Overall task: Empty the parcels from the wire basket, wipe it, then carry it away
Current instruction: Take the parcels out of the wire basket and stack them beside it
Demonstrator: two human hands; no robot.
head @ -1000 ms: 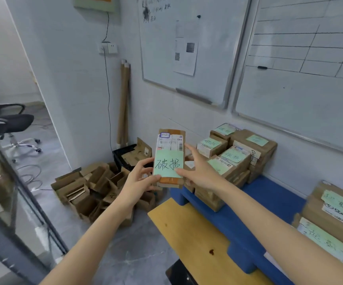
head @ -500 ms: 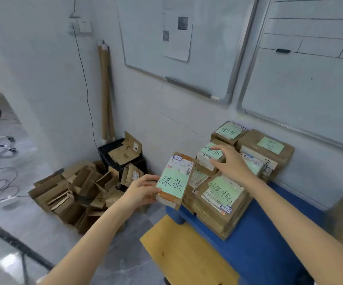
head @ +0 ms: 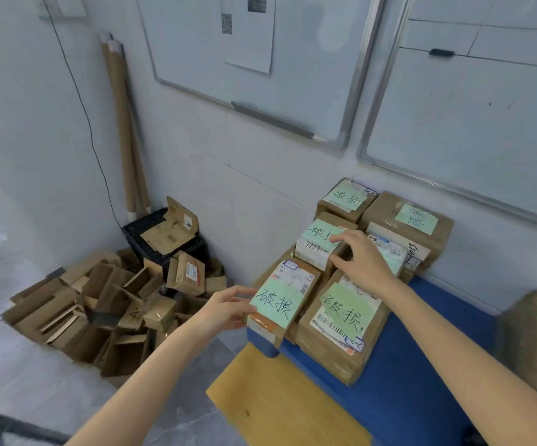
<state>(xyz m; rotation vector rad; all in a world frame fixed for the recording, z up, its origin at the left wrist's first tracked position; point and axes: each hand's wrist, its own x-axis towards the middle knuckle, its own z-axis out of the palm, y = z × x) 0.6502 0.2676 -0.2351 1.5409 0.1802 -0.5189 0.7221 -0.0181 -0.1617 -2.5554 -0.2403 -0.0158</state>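
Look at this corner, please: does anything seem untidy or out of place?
Yes. A heap of torn, flattened boxes lies spilled across the floor around the black crate. Also, the parcel gripped by the left hand sits tilted at the bench end, apparently overhanging its edge.

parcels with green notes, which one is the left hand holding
The front-left parcel at the stack's corner: the left hand grips its left edge. The right hand touches a smaller parcel behind.
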